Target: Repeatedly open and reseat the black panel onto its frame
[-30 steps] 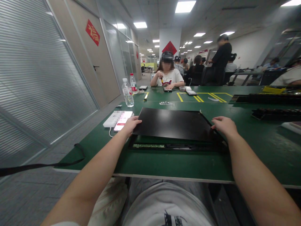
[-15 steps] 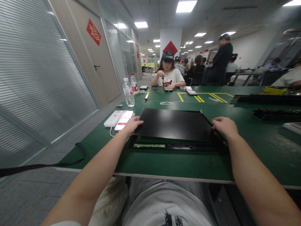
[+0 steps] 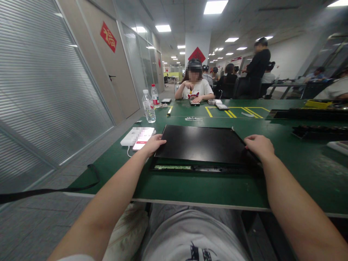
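Observation:
A flat black panel [image 3: 201, 143] lies between my hands, over a black frame [image 3: 225, 169] on the green table. Along the frame's near side shows a green circuit strip [image 3: 173, 167]. My left hand [image 3: 155, 144] grips the panel's left edge, its thumb on top. At the right edge, my right hand [image 3: 259, 145] has its fingers pinched together; what they hold there is too small to make out. A narrow gap separates the panel's near edge from the frame's near side.
Left of the panel are a white box [image 3: 130, 137] and a lit phone [image 3: 143, 138]. Beyond stand two bottles [image 3: 149, 108]. Dark parts [image 3: 320, 131] lie at the right. Across the table [image 3: 201, 195] a person [image 3: 199, 88] works on a small device.
The panel's near edge has come slightly closer to the frame. My hands have barely moved.

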`<state>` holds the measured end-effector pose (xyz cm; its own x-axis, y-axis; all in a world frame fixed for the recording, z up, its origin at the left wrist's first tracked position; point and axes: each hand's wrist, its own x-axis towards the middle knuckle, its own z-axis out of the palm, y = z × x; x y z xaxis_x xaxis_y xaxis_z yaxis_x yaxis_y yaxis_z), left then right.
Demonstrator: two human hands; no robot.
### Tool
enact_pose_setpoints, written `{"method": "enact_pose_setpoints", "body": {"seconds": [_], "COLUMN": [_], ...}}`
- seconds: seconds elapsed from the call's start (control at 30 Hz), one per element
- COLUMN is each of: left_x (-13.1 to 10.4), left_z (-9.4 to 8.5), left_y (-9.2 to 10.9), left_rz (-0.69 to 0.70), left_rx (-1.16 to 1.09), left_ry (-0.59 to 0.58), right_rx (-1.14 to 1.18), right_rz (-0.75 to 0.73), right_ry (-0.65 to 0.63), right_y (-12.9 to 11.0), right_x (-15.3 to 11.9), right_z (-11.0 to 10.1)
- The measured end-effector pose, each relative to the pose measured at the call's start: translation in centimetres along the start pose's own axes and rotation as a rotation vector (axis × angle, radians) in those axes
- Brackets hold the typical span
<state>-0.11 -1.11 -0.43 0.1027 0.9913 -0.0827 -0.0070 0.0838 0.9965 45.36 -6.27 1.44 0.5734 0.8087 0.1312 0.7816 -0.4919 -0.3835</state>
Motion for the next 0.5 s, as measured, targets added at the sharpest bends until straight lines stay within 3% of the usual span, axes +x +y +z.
{"method": "enact_pose_setpoints", "body": {"seconds": [0.5], "left_x": [-0.35], "left_z": [0.27], "left_y": [0.21], "left_rz": [0.003], "left_rx": [0.045], "left_ry": [-0.011], "right_rx": [0.061], "right_rz": [-0.012], "right_ry": [-0.023], "right_y": [0.88], "right_x": [0.77], "right_z": [0.56]}}
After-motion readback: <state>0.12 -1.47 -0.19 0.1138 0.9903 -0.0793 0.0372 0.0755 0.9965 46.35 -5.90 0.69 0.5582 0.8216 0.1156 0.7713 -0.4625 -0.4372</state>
